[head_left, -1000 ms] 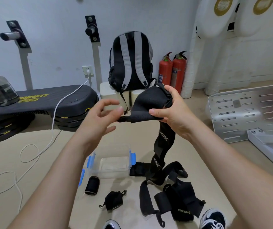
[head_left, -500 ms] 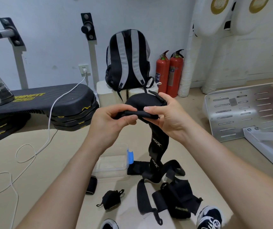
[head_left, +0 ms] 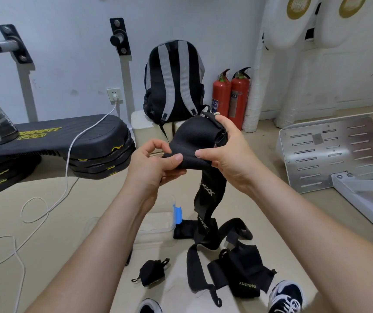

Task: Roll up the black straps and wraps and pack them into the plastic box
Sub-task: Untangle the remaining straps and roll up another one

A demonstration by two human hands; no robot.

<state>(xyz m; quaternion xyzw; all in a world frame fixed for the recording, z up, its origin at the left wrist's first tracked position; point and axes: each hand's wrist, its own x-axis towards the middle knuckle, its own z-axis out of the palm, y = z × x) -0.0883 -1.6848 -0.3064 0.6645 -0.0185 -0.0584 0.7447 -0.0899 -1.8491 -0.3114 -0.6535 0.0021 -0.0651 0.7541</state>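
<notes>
Pinching the black wrap [head_left: 194,141], both hands let its tail hang floorward.

Single view from a wide-angle camera worn on the person's head, facing forward and tilted down along both forearms. The left hand [head_left: 151,168] and right hand [head_left: 230,154] lie close to the lens at mid-frame; the floor [head_left: 293,222] with the plastic box [head_left: 158,227] lies beyond and below them, and the right shoe [head_left: 287,297] shows at the lower edge. The wall [head_left: 68,53] and the backpack [head_left: 174,80] before it form the far field in the upper half, with straight edges bowing toward the frame margins.
</notes>
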